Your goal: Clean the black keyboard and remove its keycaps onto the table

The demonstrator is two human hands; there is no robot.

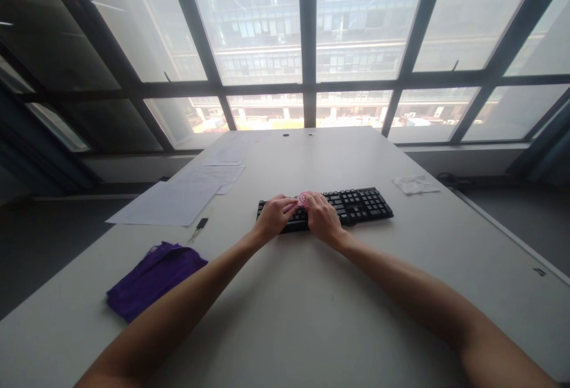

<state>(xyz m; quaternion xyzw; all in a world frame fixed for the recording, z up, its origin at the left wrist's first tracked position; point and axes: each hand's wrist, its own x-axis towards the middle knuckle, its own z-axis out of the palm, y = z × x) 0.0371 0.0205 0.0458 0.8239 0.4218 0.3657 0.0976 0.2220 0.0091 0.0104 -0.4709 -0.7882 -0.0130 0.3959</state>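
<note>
A black keyboard [363,204] lies across the white table, slightly tilted in my view. Over its left half, both hands meet at a small pink thing [303,199] with curved lines on it, too small for me to name. My left hand [276,216] pinches it from the left, fingers pressed together. From the right, my right hand [323,216] closes its bent fingers on the same pink thing. The fingers cover part of it, and the hands hide the keys beneath them.
Left of my arm lies a folded purple cloth [155,275]. Beyond it are a small black-ended object [202,223] and sheets of white paper [164,201]. A crumpled clear wrapper [415,184] rests near the table's right edge. Windows stand behind the table [338,156].
</note>
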